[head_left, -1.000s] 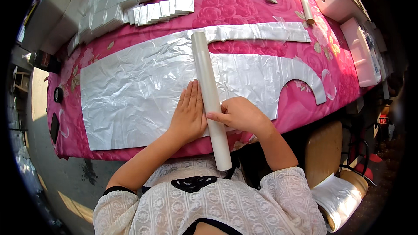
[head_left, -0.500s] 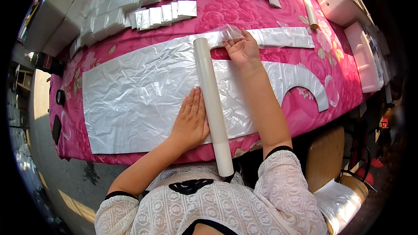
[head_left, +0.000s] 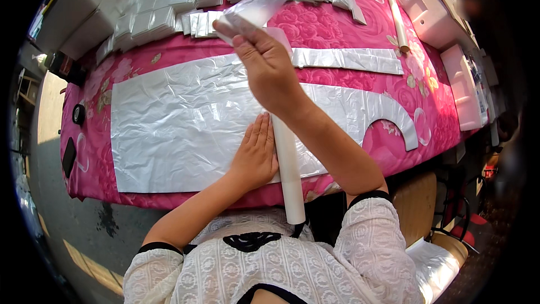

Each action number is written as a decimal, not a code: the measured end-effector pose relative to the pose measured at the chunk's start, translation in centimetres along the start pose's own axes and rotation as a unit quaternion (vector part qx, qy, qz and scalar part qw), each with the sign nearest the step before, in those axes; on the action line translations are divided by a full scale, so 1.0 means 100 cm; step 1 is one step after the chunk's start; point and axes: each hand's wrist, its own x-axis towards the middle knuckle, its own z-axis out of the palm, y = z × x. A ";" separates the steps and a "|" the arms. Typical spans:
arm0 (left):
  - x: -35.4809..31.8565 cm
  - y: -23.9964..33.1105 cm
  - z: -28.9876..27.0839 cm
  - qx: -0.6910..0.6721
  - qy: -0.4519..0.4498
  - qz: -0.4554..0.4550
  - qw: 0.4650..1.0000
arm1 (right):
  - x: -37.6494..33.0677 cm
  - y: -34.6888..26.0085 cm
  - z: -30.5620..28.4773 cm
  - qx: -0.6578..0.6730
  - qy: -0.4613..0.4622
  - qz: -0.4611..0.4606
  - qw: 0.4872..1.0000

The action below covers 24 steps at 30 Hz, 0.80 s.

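Now your right hand (head_left: 270, 67) is up off the worktop, pinching a long silvery cut strip (head_left: 264, 3) by its near end, so it hangs in the air over the far middle of the pink flowered cloth (head_left: 337, 28). Below, your left hand (head_left: 254, 157) lies flat and released, palm down on the big silver foil sheet (head_left: 180, 129), just left of the white tube (head_left: 288, 169) that serves as your straightedge and runs near-to-far across the sheet.

As for progress, I'd judge you well into it: folded silver pieces (head_left: 163, 17) sit stacked in rows along the far edge, and another long strip (head_left: 349, 59) lies flat to the right of your raised hand. To the right of the tube the sheet shows a curved cut-out (head_left: 388, 126), while the wide stretch left of the tube looks uncut, so plenty remains. A second roll (head_left: 398, 22) rests far right by the pale pink boxes (head_left: 433, 5).
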 end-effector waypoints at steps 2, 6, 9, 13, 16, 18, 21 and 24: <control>-0.002 -0.001 0.005 -0.036 0.106 0.011 0.994 | -0.016 0.017 0.061 -0.122 -0.115 0.112 0.980; -0.001 -0.009 0.020 0.095 0.182 0.049 0.977 | -0.055 0.128 0.157 -0.263 -0.231 0.024 0.936; 0.011 -0.009 0.036 0.165 0.164 0.057 0.971 | -0.070 0.144 0.183 -0.311 -0.288 -0.013 0.906; 0.005 -0.007 0.030 0.097 0.130 0.029 0.986 | -0.076 0.073 0.190 -0.178 -0.426 -0.010 0.887; -0.002 0.001 0.015 0.090 0.107 -0.005 0.990 | -0.090 0.037 0.129 -0.150 -0.403 -0.062 0.901; -0.007 0.004 0.011 0.128 0.102 -0.038 0.986 | -0.094 0.028 0.068 -0.253 -0.330 -0.101 0.904; -0.001 0.006 0.021 0.003 0.144 -0.009 0.990 | -0.113 0.012 -0.031 -0.443 -0.249 -0.066 0.859; -0.002 0.009 0.014 0.110 0.064 -0.049 0.991 | -0.131 -0.004 -0.085 -0.518 -0.283 -0.015 0.807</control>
